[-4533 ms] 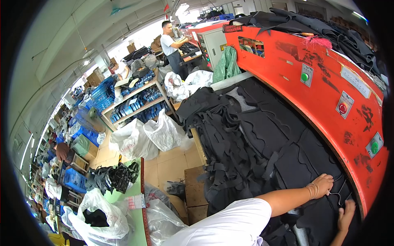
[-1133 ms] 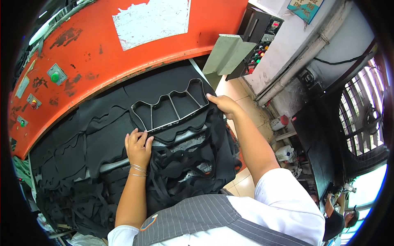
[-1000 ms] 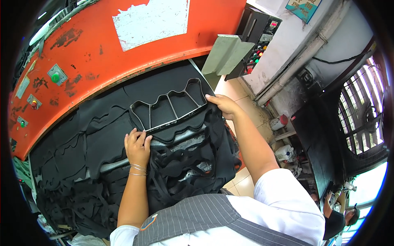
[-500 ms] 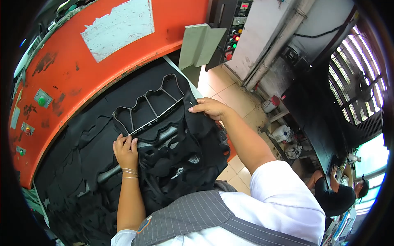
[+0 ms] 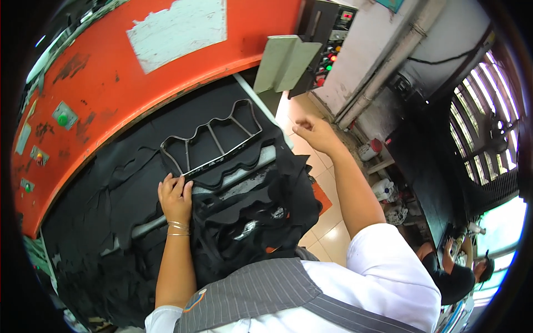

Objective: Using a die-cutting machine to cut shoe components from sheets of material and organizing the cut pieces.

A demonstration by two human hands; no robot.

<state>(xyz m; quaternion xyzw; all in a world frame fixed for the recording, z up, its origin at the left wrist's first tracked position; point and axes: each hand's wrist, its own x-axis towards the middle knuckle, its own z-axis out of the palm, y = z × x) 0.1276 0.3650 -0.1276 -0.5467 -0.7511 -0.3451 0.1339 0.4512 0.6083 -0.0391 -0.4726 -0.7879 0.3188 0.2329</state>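
A steel cutting die, a wavy-edged metal frame with crossbars, lies on black sheet material. At its near left corner, my left hand has thumb and fingers closed on the metal edge. My right hand is raised beyond the right edge of the sheet, over the tiled floor. It holds nothing, and its loosely bent fingers are apart. Between my forearms, black scrap with wavy cut-outs is heaped over the near side of the bed.
An orange machine beam with push buttons spans the far side. A pale bent metal plate and a control box with lit lamps stand at far right. Tiled floor lies to the right. Another person sits at a dark bench.
My right hand has let go of the black scrap and moved right, away from it. The scrap's far strip has dropped nearer to me. My left hand stays at the die's corner.
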